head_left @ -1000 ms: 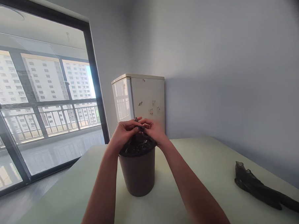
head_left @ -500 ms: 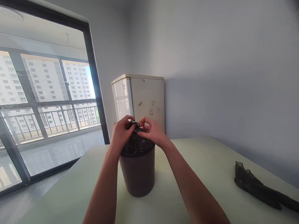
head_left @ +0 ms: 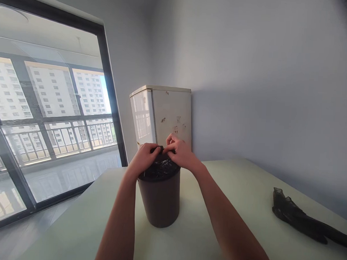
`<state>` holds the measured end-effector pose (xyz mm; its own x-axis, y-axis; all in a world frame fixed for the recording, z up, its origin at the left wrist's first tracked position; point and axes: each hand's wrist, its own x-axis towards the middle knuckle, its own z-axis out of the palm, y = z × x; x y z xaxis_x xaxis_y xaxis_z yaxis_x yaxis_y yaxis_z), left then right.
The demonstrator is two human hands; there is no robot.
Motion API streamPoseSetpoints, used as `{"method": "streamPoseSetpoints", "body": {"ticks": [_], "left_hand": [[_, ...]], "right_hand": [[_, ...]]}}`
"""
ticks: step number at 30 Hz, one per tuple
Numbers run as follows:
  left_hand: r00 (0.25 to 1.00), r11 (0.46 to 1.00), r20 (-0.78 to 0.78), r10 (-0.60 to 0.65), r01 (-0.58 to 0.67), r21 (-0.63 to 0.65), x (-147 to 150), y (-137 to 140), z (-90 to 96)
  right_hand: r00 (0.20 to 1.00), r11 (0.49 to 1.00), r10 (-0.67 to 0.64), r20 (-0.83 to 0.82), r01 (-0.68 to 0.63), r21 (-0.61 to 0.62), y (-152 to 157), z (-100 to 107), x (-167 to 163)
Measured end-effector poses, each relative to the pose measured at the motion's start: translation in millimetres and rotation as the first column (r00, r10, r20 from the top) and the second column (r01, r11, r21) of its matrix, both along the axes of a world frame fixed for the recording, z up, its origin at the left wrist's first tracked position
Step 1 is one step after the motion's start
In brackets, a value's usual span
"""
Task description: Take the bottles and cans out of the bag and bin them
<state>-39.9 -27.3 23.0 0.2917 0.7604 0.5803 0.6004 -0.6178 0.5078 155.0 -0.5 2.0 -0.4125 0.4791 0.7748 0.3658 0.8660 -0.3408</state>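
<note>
A dark brown trash can (head_left: pixel 160 202) stands upright on the pale green table, lined with a black trash bag (head_left: pixel 161 170) whose plastic covers the rim. Above the far side of the opening, my left hand (head_left: pixel 145 158) pinches a gathered bit of the bag between thumb and fingers. Close beside it, my right hand (head_left: pixel 181 152) has its thumb and index finger closed on the same gathered plastic, the other fingers curled. The two sets of fingertips nearly touch, and they hide part of the gathered plastic.
On the table's right side (head_left: pixel 233 209) lies a crumpled black plastic bag (head_left: pixel 298 219). A white refrigerator (head_left: pixel 171 110) with worn marks stands behind the table. To the left is a dark-framed glass sliding door (head_left: pixel 66 140); a grey wall (head_left: pixel 264 91) rises at the right.
Both hands have shifted slightly, the left one lower, and the fingertips have come closer together. The loose black loop between them is now bunched in the fingers. The can stays in place.
</note>
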Motion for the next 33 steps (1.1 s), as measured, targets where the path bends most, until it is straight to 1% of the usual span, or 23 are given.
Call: {"method": "streamPoseSetpoints", "body": {"ticks": [3, 5, 7, 9, 11, 13, 17, 19, 21, 23, 25, 27, 29, 30, 32, 33], "left_hand": [[0.994, 0.992, 0.107, 0.03, -0.017, -0.122, 0.1, 0.7, -0.5], [0.985, 0.981, 0.173, 0.018, 0.017, -0.195, -1.1, 0.7, -1.0], [0.972, 0.966, 0.235, -0.008, 0.068, -0.25, -3.4, 0.6, -1.6], [0.959, 0.947, 0.28, -0.04, 0.126, -0.296, -6.2, 0.1, -2.0], [0.956, 0.924, 0.285, -0.074, 0.173, -0.34, -8.1, -1.4, -1.7], [0.959, 0.906, 0.263, -0.106, 0.202, -0.372, -8.4, -4.0, -0.5], [0.966, 0.901, 0.231, -0.117, 0.201, -0.386, -5.8, -8.1, 1.5], [0.97, 0.896, 0.215, -0.116, 0.196, -0.4, -5.1, -7.5, 1.1], [0.971, 0.894, 0.204, -0.121, 0.196, -0.403, -5.8, -5.0, -0.2], [0.971, 0.916, 0.215, -0.109, 0.182, -0.357, -7.5, -1.5, -1.7], [0.967, 0.95, 0.248, -0.065, 0.136, -0.28, -9.7, 2.2, -3.1], [0.958, 0.969, 0.286, -0.028, 0.097, -0.229, -12.0, 5.7, -4.3], [0.943, 0.97, 0.331, -0.025, 0.103, -0.22, -14.3, 9.1, -5.5], [0.931, 0.971, 0.363, -0.021, 0.106, -0.215, -15.3, 10.8, -6.3], [0.886, 0.979, 0.463, 0.016, 0.079, -0.186, -17.2, 14.5, -7.9], [0.849, 0.984, 0.527, 0.041, 0.058, -0.17, -17.9, 16.4, -8.8]], "right_hand": [[0.991, 0.992, -0.115, 0.064, 0.112, 0.058, -4.0, -1.3, -5.1], [0.986, 0.99, -0.137, 0.09, 0.134, 0.041, -7.0, -2.1, -8.2], [0.988, 0.992, -0.123, 0.089, 0.123, 0.012, -8.7, -2.6, -10.0], [0.995, 0.997, -0.079, 0.065, 0.08, -0.007, -8.6, -2.8, -10.0], [0.999, 0.999, -0.016, 0.035, 0.017, -0.031, -7.1, -2.5, -8.5], [1.0, 0.996, 0.031, 0.007, -0.03, -0.081, -5.4, -1.7, -6.5], [0.999, 0.979, 0.032, -0.025, -0.036, -0.202, -3.7, 0.6, -4.7], [0.999, 0.976, 0.027, -0.031, -0.033, -0.215, -2.7, 1.1, -5.7], [0.999, 0.98, 0.016, -0.045, -0.024, -0.197, -1.0, 0.4, -8.0], [0.998, 0.986, -0.011, -0.061, 0.0, -0.167, 1.0, -1.3, -11.3], [0.996, 0.987, -0.053, -0.072, 0.042, -0.154, 2.3, -3.5, -14.6], [0.993, 0.979, -0.074, -0.089, 0.055, -0.198, 2.7, -5.4, -16.6], [0.99, 0.95, -0.035, -0.134, -0.009, -0.312, 3.2, -6.7, -16.0], [0.987, 0.921, 0.01, -0.162, -0.072, -0.384, 3.7, -7.1, -14.7], [0.972, 0.835, 0.099, -0.215, -0.199, -0.513, 5.9, -7.4, -10.7], [0.961, 0.788, 0.121, -0.249, -0.246, -0.564, 7.2, -7.2, -8.4]]}}
